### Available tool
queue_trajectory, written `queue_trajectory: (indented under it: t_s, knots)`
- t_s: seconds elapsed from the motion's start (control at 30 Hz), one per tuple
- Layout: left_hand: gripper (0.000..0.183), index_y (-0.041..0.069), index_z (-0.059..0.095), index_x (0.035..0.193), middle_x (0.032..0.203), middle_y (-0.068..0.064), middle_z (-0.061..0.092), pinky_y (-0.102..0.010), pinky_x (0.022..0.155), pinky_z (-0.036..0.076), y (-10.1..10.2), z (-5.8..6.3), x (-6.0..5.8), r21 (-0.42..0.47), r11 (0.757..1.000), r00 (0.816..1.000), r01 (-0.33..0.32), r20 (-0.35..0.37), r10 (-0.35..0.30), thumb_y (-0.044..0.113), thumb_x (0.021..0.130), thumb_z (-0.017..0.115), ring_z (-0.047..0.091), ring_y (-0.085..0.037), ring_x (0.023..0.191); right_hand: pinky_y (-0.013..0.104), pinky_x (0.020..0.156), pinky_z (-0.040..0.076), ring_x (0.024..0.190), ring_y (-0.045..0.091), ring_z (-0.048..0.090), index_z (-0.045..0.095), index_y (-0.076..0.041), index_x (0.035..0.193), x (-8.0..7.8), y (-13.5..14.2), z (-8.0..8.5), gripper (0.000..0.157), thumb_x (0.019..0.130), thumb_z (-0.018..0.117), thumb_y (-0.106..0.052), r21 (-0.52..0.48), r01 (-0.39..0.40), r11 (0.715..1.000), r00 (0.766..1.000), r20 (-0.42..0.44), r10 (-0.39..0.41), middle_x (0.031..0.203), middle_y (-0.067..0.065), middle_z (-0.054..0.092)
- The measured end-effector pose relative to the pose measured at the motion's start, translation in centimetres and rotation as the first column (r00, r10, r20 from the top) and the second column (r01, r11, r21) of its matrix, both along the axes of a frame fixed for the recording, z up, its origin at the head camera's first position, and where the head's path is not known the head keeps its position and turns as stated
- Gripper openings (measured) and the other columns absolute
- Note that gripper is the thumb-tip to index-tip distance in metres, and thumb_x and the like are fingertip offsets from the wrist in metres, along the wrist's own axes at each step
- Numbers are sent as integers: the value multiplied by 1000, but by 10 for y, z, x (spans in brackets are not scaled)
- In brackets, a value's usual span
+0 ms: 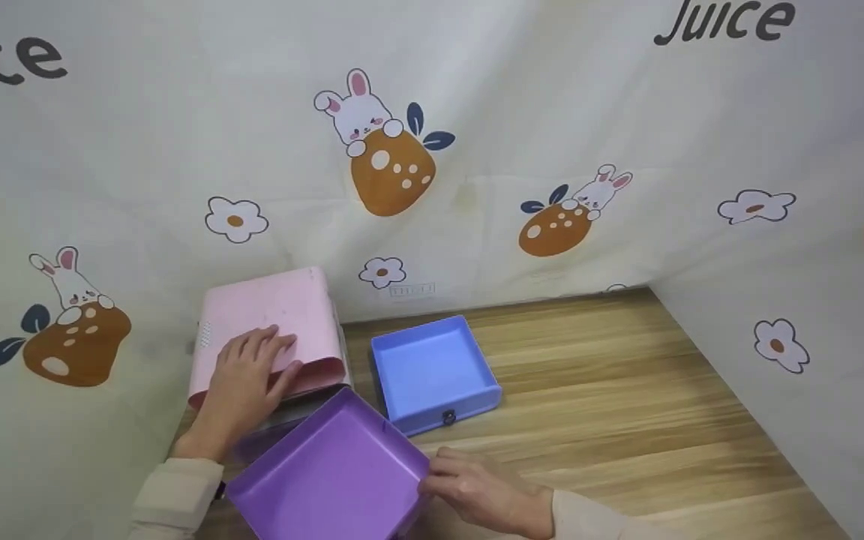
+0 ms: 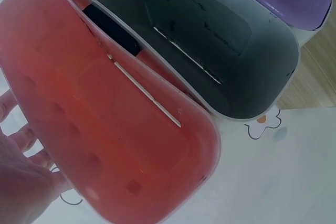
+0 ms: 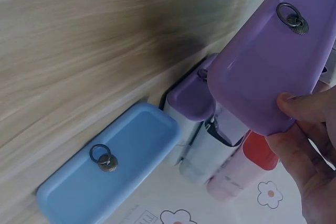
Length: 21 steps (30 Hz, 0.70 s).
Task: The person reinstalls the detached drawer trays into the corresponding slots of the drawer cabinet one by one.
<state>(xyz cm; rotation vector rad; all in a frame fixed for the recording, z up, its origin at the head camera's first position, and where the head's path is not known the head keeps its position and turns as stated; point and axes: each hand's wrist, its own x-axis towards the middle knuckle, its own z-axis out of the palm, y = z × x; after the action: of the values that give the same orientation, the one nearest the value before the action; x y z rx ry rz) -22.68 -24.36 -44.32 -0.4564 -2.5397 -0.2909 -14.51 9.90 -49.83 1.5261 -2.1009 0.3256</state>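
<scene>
Your right hand [image 1: 488,487] pinches the purple drawer [image 1: 334,480] by its right side, thumb on the front face, holding it above the table [image 1: 574,360] at the near middle of the scene. The drawer is a square, shallow tray of plain, glossy purple, its inside turned up and its front, round-cornered, carrying a dark metal ring [image 3: 292,18] on a shell-shaped mount. Your left hand [image 1: 241,382] lies on the pink top of the stack [image 1: 271,307] at the left, fingers spread loosely and gripping nothing. Below that pink section, red-looking inside, you have a dark grey open section, then a second purple front [image 3: 191,98] at the bottom. The blue drawer [image 1: 432,371] sits right of the stack, ring side near. "Juice" reads at the far right of the cloth [image 1: 514,97], a cropped "ice" at the far left; the small boxed print is illegible. The cloth borders your table's far and right edges and crowds the stack's left side; your widest stretch of wood lies right of the blue drawer.
</scene>
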Motion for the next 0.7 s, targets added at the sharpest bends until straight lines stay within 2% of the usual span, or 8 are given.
queue_trajectory:
  t_s: [0.27, 0.5, 0.7]
  knots:
    - [39, 12, 57, 118, 125, -17, 55, -53, 101, 33, 0, 1, 0, -11, 1000, 1000, -9, 16, 9, 34, 86, 59, 47, -36, 116, 9, 74, 47, 83, 3, 54, 64, -21, 94, -5, -12, -4, 18, 77, 68, -16, 11, 33, 999, 998, -49, -32, 90, -10, 61]
    - [40, 11, 58, 118, 126, -18, 55, -53, 101, 34, 0, 5, 0, -8, 1000, 999, -13, 31, 13, 35, 86, 59, 48, -37, 116, 9, 72, 46, 81, 2, 54, 64, -23, 92, -3, -25, -7, 18, 76, 69, -17, 17, 72, 997, 995, -68, -71, 87, -12, 60]
    - [39, 12, 59, 116, 124, -17, 56, -54, 98, 36, 1, 5, 0, -6, 1000, 1000, 2, 22, -2, 35, 85, 60, 49, -37, 114, 10, 66, 46, 78, 1, 56, 64, -24, 91, 1, -38, -3, 18, 75, 69, -19, 19, 105, 994, 991, -84, -103, 86, -12, 60]
